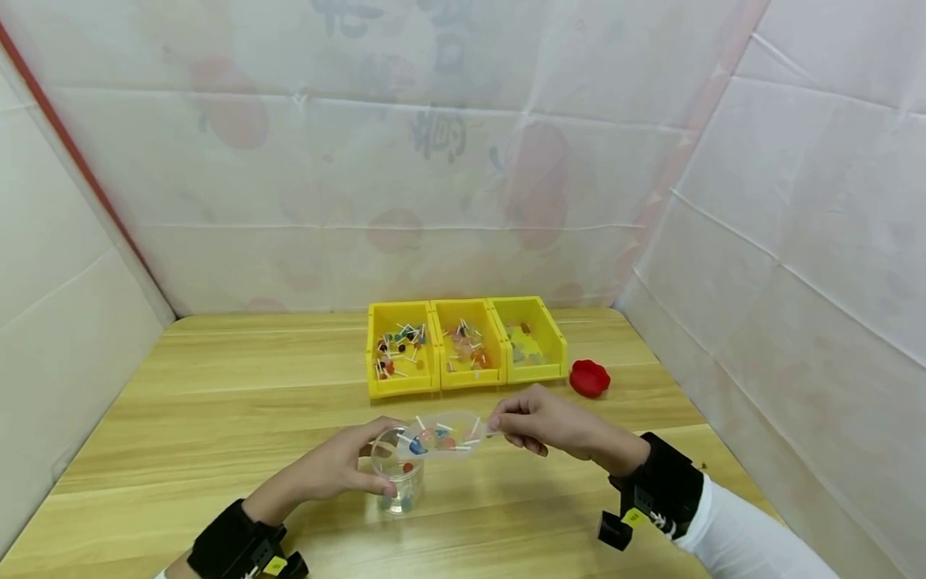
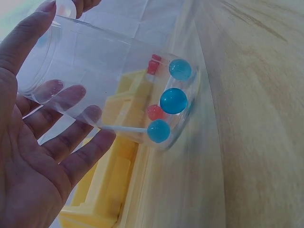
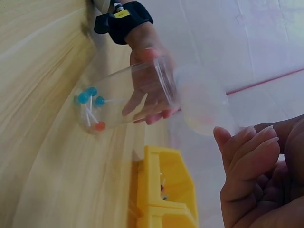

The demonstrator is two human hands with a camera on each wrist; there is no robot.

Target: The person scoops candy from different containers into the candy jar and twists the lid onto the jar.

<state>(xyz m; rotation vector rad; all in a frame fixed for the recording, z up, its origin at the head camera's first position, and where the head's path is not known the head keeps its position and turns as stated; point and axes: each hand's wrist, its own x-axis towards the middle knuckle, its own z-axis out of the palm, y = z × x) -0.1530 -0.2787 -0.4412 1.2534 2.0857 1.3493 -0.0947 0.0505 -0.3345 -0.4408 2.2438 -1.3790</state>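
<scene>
My left hand (image 1: 329, 466) holds a clear plastic jar (image 2: 114, 61) by its upper part, thumb on one side and fingers on the other. Blue and red lollipops (image 2: 174, 100) lie at its bottom. The thumb and fingertips of my right hand (image 1: 553, 424) pinch the handle of a translucent scoop (image 3: 202, 107). Several small lollipops (image 1: 437, 438) in blue, orange and red, with white sticks, lie in the scoop. Its front edge is at the jar's mouth; whether it touches the rim I cannot tell.
Three joined yellow bins (image 1: 437, 384) stand at the table's back. The left and middle ones hold many lollipops (image 1: 401, 346); the right one has a few pale pieces (image 1: 526, 354). Beside them on the right lies a red scalloped dish (image 1: 589, 378). White sheets hang around the wooden table (image 1: 239, 402).
</scene>
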